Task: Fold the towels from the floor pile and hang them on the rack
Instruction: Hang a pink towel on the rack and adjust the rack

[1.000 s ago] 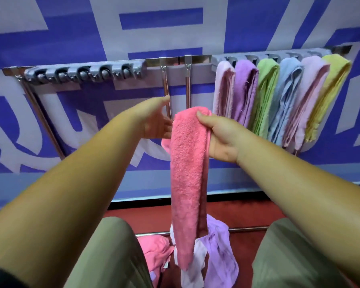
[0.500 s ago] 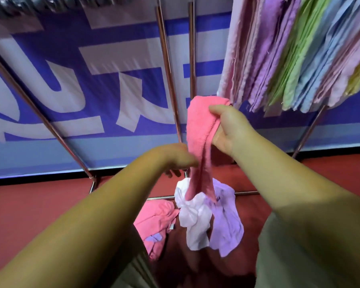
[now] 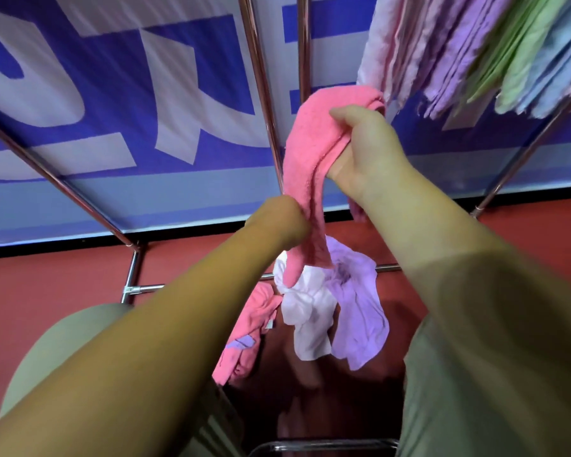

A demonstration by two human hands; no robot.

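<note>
Bright even light; motion blur throughout; wide-angle bending at edges; shadowed floor below.

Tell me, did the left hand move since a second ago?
Yes. The left hand went down along the rack post: from near its top, level with the right hand, to low down, gripping the pink towel.

We read the pink towel (image 3: 305,166) as fuzzy matt terry cloth; rack poles (image 3: 260,77) = smooth glossy metal; hung towels (image 3: 449,51) & floor pile (image 3: 360,308) soft cloth; floor (image 3: 47,285) matt w/ faint sheen; banner (image 3: 129,94) smooth printed sheet.
</note>
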